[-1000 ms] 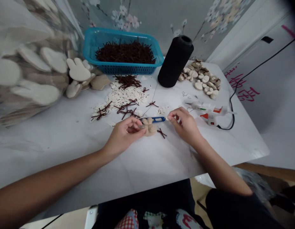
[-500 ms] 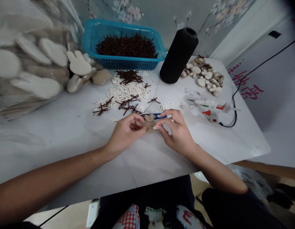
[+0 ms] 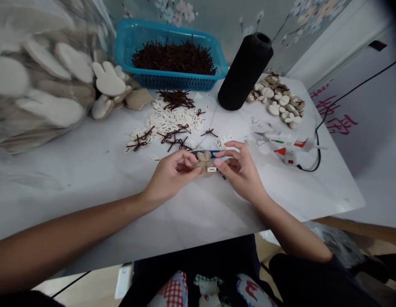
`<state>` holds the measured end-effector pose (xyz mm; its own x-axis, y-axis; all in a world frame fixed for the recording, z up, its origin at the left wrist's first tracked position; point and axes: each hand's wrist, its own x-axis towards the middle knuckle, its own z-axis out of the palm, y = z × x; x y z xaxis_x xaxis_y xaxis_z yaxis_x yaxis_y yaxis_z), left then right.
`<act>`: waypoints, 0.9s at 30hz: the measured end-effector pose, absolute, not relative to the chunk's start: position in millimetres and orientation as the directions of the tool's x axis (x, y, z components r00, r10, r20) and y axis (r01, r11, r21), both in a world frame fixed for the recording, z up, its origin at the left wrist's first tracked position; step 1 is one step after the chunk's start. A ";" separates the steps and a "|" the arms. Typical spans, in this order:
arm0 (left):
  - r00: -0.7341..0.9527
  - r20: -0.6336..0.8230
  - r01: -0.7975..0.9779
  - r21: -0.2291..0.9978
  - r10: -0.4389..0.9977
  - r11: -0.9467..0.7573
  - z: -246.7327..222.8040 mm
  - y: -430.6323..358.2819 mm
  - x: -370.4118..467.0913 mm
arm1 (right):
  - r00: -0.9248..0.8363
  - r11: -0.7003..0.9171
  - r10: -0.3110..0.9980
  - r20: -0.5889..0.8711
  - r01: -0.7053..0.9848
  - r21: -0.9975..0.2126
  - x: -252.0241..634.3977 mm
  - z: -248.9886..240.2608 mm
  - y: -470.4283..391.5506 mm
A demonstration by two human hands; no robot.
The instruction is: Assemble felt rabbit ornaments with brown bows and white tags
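Between my hands is a small beige fabric rabbit [image 3: 203, 164] with two rounded ears. A tiny white label [image 3: 211, 169] with dark print lies flat across its lower right. My left hand [image 3: 175, 170] is closed on the rabbit's left side, thumb in front. My right hand [image 3: 239, 170] is at the rabbit's right edge, its thumb tip beside the label and its upper fingers bent and raised; how firmly it grips is hard to see. Just behind the rabbit, a blue-handled tool [image 3: 214, 154] lies partly hidden by it and by my fingers.
Loose white labels [image 3: 175, 119] and brown bows [image 3: 172, 138] are spread behind my hands. Further back stand a blue basket [image 3: 181, 81] of brown bows and a black thread cone [image 3: 244, 72]. Finished rabbits [image 3: 286, 104] and a glue gun [image 3: 290, 147] sit right; a plastic bag [image 3: 44, 85] of larger rabbits sits left.
My right hand's pinch on the label has loosened, and the thumb has moved slightly up and right. The label now shows its printed face on the rabbit. My left hand keeps its hold.
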<state>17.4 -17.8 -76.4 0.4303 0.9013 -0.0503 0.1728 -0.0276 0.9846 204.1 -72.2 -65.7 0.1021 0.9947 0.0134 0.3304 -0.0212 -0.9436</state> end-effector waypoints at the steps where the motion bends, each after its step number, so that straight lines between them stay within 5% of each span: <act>1: 0.425 -0.046 0.170 0.985 0.904 -0.030 -76.1 -18.4 17.4 | 0.082 -0.077 0.995 -0.057 0.268 -0.960 203.4 -66.1 -72.1; 5: 0.410 -0.026 0.162 0.986 0.912 -0.045 -76.2 -22.0 17.3 | 0.038 -0.152 0.988 -0.147 0.227 -0.962 199.5 -66.4 -72.0; 11: 0.401 -0.013 0.144 0.988 0.916 -0.049 -76.0 -22.9 17.1 | 0.089 -0.060 0.996 -0.028 0.384 -0.921 221.4 -55.7 -73.2; 15: 0.400 -0.037 0.148 0.989 0.916 -0.025 -74.7 -20.9 16.5 | -0.164 0.189 0.981 0.105 0.677 -0.711 248.3 -56.9 -70.4; 20: 0.399 -0.045 0.158 0.987 0.916 -0.021 -75.6 -19.0 15.6 | -0.431 0.436 0.893 0.133 0.750 -0.497 255.3 -67.3 -63.8; 27: 0.406 -0.055 0.140 0.990 0.912 -0.003 -73.7 -18.9 16.9 | -0.463 0.443 0.880 0.109 0.714 -0.542 250.9 -63.3 -68.3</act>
<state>16.9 -18.9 -73.7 0.4058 0.9123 -0.0551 0.1403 -0.0027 0.9901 250.9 -68.3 -63.3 -0.4631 0.8796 0.1088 0.7144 0.4431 -0.5415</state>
